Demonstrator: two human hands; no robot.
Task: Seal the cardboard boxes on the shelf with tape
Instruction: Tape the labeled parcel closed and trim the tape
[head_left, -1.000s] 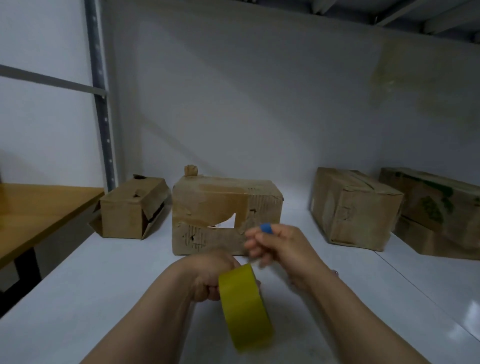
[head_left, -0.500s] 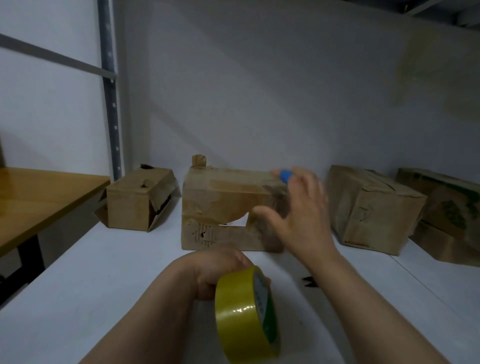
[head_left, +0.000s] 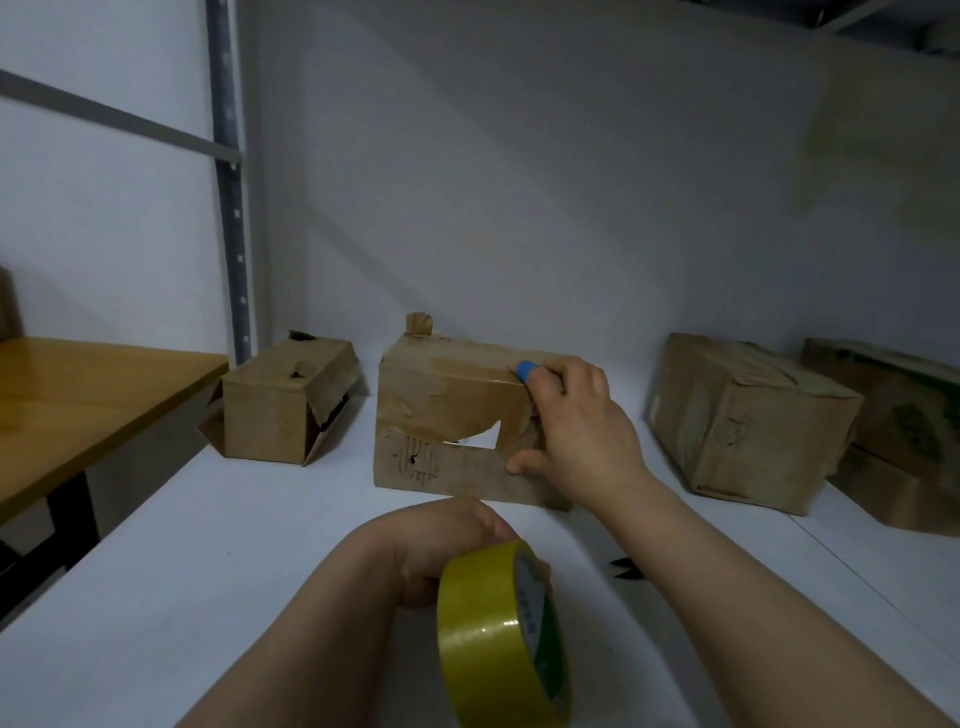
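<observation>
Left hand (head_left: 441, 551): low centre of the view, fingers curled round a yellow tape roll (head_left: 498, 634). It holds the roll on edge above the white shelf (head_left: 156, 545), with the green-printed core rim facing 3 o'clock.

Right hand (head_left: 576, 431): at 12 o'clock from the left hand, gripping the right end of the middle cardboard box (head_left: 441, 410). The thumb presses on the front face and the fingers curl over the top front edge. One fingertip wears a blue cover (head_left: 525, 371), which touches that edge.

Middle cardboard box: sits on the shelf near the back wall, long side facing the viewer. Its front is covered in wrinkled brown tape, with a torn hole (head_left: 478, 434) just at 9 o'clock of the thumb. A curled tape tab (head_left: 418, 325) stands up from the box's top left corner.

At 9 o'clock of that box, apart from it, sits a smaller cardboard box (head_left: 291, 400) with its side flaps hanging open. At 3 o'clock is a larger crumpled box (head_left: 748, 421), and just beyond it a box with green print (head_left: 893, 410).

A small dark scrap (head_left: 626, 569) lies on the shelf beside the right forearm; I cannot tell what it is.

Far at 9 o'clock are a wooden bench (head_left: 78, 395) and a perforated metal upright (head_left: 228, 208).
</observation>
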